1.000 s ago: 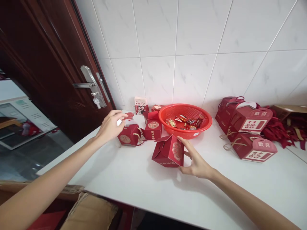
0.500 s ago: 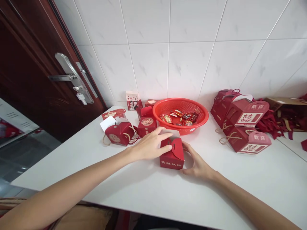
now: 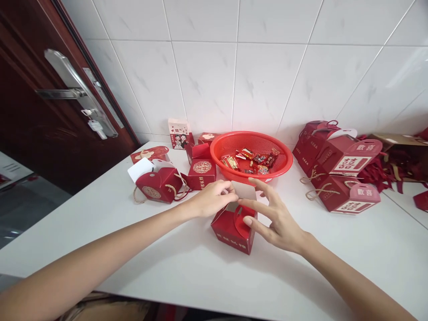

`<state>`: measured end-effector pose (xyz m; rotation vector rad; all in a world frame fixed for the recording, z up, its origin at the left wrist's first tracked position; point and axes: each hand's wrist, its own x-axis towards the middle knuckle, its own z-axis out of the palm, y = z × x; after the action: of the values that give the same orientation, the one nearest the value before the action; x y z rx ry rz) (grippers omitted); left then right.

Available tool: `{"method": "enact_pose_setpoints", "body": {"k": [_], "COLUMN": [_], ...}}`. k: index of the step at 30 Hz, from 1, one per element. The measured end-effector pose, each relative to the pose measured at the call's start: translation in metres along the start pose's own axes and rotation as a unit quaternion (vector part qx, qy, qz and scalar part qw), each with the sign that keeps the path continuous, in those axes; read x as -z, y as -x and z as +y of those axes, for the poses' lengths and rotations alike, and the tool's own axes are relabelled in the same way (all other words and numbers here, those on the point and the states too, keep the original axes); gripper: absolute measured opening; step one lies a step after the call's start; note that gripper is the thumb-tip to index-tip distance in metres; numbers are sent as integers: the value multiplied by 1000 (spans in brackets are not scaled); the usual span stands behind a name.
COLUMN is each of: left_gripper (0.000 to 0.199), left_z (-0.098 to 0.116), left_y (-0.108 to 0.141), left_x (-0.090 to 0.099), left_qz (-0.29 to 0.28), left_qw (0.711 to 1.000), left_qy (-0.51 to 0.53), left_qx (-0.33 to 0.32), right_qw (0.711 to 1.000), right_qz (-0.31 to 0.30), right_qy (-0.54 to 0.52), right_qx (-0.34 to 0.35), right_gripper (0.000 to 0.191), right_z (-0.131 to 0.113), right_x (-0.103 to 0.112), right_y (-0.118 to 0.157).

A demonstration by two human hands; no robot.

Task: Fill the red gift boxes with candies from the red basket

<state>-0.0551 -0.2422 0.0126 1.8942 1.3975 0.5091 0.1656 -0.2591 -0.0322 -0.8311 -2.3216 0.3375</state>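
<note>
I have the box (image 3: 230, 234) on the table (image 3: 187, 272) in front of the basket (image 3: 284, 167), its top open between my two hands. My left hand (image 3: 213, 199) is at its far left, fingers curled narrow by the edge of the white-lined flap (image 3: 243, 191); I cannot tell whether they pinch it. My right hand (image 3: 282, 223) is on the other side, fingers spread wide, the thumb at the slotted flap (image 3: 241, 226) and the forefinger reaching over the opening. What lies inside is screened from me by flaps and fingers.

The basket holds loose wrapped sweets (image 3: 247, 154). To its left, the roped box (image 3: 158, 185) has its flaps up, and next to it the gold-stamped box (image 3: 201, 171) has one flap raised; I can't see into either. On the right are handled boxes (image 3: 351, 162), grouped together, and past them a carton (image 3: 391, 139) with something dark red that I can't make out. A red piece (image 3: 422, 200) is cut off by the right edge
</note>
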Motion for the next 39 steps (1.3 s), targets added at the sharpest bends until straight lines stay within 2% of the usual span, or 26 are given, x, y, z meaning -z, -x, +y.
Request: {"method": "enact_pose_setpoints", "body": {"k": [3,6,11,16,18,21,22,24,27,33,36,39], "left_gripper": [21,35,55,50,50,50,50,50,48,45,47,44], "left_z": [-6,-11,-16,-17,-17,-17,-18,-18,-17,-28,-38,-42], "left_y": [0,3,14,23,24,26,26,27,28,24,19,16], "left_x": [7,14,20,13,9,7,8,8,8,0,-6,-9], "left_qz": [-28,-52,-93,-54,-43,-20,-11,0,-11,-40,-57,-49], "left_qw": [1000,998,994,996,996,997,997,996,995,996,996,996], "left_qy": [3,9,53,-22,-40,-54,-59,-68,-87,-64,-26,-49], "left_qx": [-12,-20,-3,-66,-70,-58,-57,-57,-49,-55,-63,-56], "right_qw": [999,995,976,959,953,950,949,949,948,931,932,936], "right_qz": [-44,-82,-124,-151,-184,-234,-248,-262,-272,-315,-318,-311], "right_qy": [22,-7,-133,-193,-191,-169,-159,-135,-104,-95,-84,-72], "right_qx": [-20,-60,-118,-145,-146,-119,-111,-107,-124,-158,-155,-147], "right_gripper": [40,43,30,36,36,26,29,51,69,68,69,68], "right_z": [-8,-11,-9,-7,-4,5,9,17,23,19,18,18], "right_x": [0,6,23,34,41,56,60,65,63,48,46,46], "right_y": [-9,-13,-15,-21,-23,-22,-20,-16,-11,-13,-16,-17]}}
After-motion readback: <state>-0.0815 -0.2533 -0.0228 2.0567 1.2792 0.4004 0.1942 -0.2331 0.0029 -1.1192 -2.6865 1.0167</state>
